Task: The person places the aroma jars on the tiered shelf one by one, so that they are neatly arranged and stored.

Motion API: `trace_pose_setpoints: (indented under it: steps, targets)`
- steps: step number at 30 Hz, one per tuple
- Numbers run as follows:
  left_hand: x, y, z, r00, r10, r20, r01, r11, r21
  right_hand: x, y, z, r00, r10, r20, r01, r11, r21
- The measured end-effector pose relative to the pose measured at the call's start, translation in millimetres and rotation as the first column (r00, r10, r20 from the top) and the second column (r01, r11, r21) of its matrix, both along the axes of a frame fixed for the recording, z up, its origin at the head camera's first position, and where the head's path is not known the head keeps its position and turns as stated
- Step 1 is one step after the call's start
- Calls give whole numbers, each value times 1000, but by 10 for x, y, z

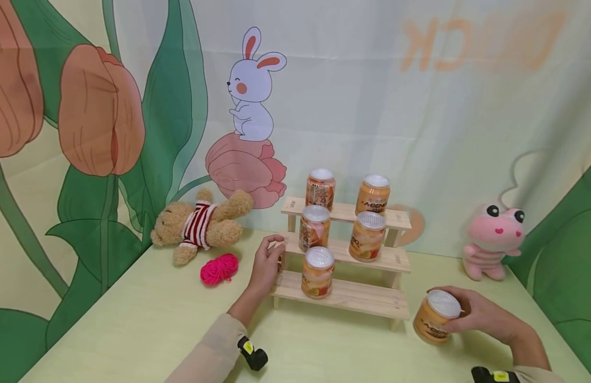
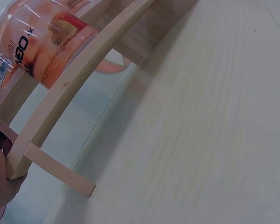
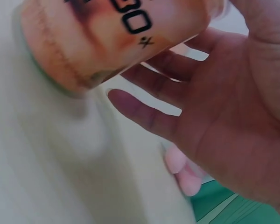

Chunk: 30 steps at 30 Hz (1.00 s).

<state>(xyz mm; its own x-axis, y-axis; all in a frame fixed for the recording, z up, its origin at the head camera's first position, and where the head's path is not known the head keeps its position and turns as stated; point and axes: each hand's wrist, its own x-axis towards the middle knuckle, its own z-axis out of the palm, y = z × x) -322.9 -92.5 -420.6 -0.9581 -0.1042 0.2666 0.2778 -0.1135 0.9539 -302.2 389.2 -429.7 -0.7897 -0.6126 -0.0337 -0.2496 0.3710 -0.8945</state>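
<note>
Head view: right hand (image 1: 482,316) curled round a can (image 1: 434,316) on the near right of the table (image 1: 147,330), just right of the rack (image 1: 352,295). Left hand (image 1: 266,263) touching the rack's left end, fingers loosely bent, holding nothing. Five more cans on the steps.

An orange printed drink can (image 2: 35,44) lies behind the pale wooden rack's slat (image 2: 79,74). The left hand (image 2: 0,186) touches the slat's end above the light wooden tabletop (image 2: 200,130).

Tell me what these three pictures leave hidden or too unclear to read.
- Left hand: the left wrist view cuts it at the edge; its grip on the wooden rack is unclear.
- Can in the right hand: the right wrist view crops and blurs its label.
- Shelf cans' small print: too small in the head view.
</note>
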Motion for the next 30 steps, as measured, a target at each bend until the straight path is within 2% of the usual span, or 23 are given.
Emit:
trace_pose_setpoints:
  steps: [4, 9, 12, 14, 18, 20, 21, 30]
  targets:
    - [-46, -7, -42, 1000, 7, 3, -7, 1000, -7, -9, 7, -49, 1000, -21, 8, 22, 998, -55]
    - [-190, -13, -243, 1000, 14, 27, -14, 1000, -3, 22, 21, -128, 999, -47, 13, 48, 994, -103]
    - [-215, -2, -315, 999, 29, 14, -29, 1000, -5, 32, 38, -179, 999, -37, 17, 39, 991, -125]
    - [-178, 8, -276, 1000, 30, 2, -30, 1000, -8, 26, 45, -202, 999, -34, 14, 36, 989, -145]
    - [-180, 17, -245, 1000, 29, -5, -29, 1000, -7, 8, 48, -226, 999, -36, 22, 39, 983, -181]
    - [-184, 17, -246, 1000, 27, 2, -27, 1000, -7, 7, 44, -229, 999, -45, 28, 49, 982, -183]
    - [-214, 19, -285, 999, 34, 0, -34, 999, -3, 8, 39, -230, 998, -49, 33, 54, 982, -183]
    - [-228, 26, -289, 999, 46, -11, -46, 999, 12, 4, 2, -210, 991, -123, -45, 117, 985, -124]
